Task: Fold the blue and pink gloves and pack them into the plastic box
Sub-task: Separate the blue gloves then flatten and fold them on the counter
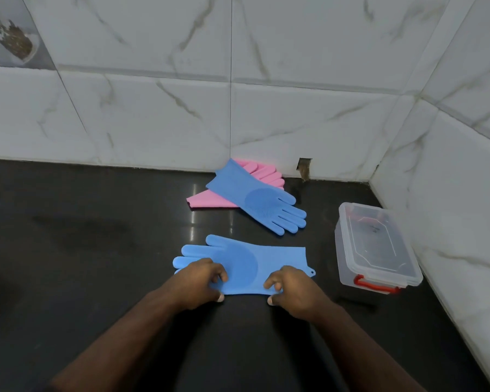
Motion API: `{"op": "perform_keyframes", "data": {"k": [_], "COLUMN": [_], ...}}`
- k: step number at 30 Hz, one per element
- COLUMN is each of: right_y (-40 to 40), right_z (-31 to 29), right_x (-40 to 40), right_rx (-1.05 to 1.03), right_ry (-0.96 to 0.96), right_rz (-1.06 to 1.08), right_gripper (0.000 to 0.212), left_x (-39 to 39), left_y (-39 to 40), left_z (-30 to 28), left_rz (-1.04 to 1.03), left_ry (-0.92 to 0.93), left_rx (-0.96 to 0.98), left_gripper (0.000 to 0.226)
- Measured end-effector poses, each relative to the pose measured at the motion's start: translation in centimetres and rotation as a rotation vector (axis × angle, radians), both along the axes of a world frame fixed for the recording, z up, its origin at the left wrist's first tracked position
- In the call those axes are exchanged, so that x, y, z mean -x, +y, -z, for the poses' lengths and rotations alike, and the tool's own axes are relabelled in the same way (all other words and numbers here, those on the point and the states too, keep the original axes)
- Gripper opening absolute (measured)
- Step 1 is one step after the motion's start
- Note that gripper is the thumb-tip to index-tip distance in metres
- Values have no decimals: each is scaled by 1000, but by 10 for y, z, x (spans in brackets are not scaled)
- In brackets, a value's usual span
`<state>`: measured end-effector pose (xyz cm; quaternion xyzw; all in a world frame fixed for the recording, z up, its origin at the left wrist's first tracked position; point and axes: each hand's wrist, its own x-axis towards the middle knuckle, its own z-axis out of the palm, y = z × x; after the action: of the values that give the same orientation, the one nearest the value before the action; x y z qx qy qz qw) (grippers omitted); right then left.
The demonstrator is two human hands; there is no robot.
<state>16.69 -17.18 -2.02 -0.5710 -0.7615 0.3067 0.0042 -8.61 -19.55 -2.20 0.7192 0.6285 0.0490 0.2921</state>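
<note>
A blue glove (246,261) lies flat on the black counter, fingers pointing left, cuff to the right. My left hand (200,281) pinches its near edge by the fingers' end. My right hand (290,290) pinches the same near edge by the cuff. A second blue glove (255,196) lies farther back, across a pink glove pile (210,200) against the wall. The clear plastic box (376,247) with a red latch stands to the right, lid on.
The black counter (82,250) runs left and toward me. White marble-look wall tiles (159,114) close the back, and a side wall (450,222) stands right behind the box. A small chipped hole (304,168) shows in the back wall's base.
</note>
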Motion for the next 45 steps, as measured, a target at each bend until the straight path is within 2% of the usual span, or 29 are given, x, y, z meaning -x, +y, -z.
{"op": "perform_keyframes", "data": {"k": [5,16,23,25,28,31,33,45], "right_y": [2,-29,-48,-43,-28,-18,-18,-29], "right_z": [8,13,5,-1,-10,-14,-11,-2], "right_x": [5,-1,-7,-7,0,5,3,-10], "right_rx": [-38,-116,-30,-97,-159,-86,-15,24], "right_ry": [-62,-67,1,27,-59,-200,-255,-339], "right_rz": [-37,-91,-18,10,-64,-121,-137,-174], "right_gripper": [25,23,25,30,53,73,80,88], "left_x": [0,4,5,3,-3,1,8,17], "left_y": [-8,-30,-51,-48,-33,-19,-17,-37], "left_z": [5,3,-6,-11,-15,-13,-9,4], "left_rz": [15,75,81,87,144,141,142,145], "left_ry": [40,-18,-18,27,167,269,313,298], "left_rx": [-90,-33,17,-50,-135,-30,46,-36], "left_gripper": [16,17,21,30,60,85,93,94]}}
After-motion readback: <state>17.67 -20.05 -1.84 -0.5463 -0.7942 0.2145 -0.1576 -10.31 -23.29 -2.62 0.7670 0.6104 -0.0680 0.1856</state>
